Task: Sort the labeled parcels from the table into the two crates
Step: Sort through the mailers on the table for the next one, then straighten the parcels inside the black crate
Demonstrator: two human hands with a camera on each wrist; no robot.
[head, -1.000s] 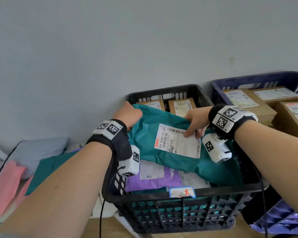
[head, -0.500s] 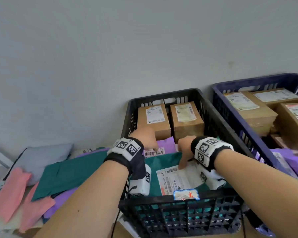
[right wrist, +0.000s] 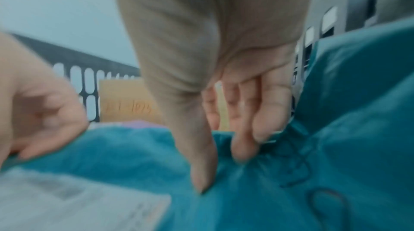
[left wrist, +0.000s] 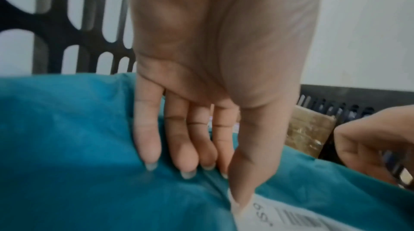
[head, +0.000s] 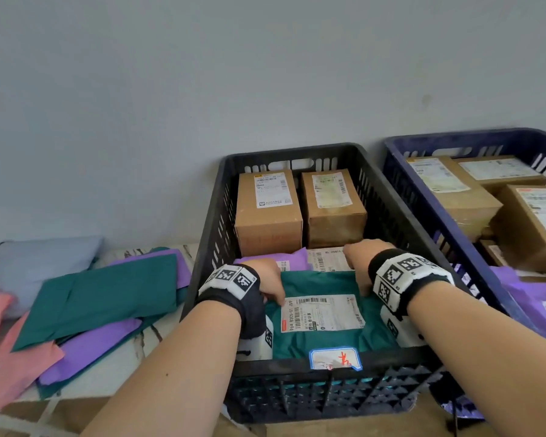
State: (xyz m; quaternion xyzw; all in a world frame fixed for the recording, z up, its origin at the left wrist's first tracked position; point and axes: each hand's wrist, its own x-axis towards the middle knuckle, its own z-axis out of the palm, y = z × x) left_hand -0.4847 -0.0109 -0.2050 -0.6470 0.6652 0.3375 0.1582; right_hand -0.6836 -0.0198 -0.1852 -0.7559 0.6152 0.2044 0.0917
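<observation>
Now both hands press down — teal parcel.

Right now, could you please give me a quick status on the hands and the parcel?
Both hands down on teal parcel, left hand and right hand fingers straight, pressing. Parcel lies label-up in black crate. Nothing in the way.

We see soft, even light across the head view, with no glare and only faint shadows under the teal parcel where both hands rest, while straight crate edges bow toward the frame's borders (the wide lens at work). From the left wrist, the fingers are fairly sharp and the label near the thumb smears slightly. The right wrist view is dimmer, bluish and heavily blurred, its fingertips and the creased plastic beside them indistinct.
</observation>
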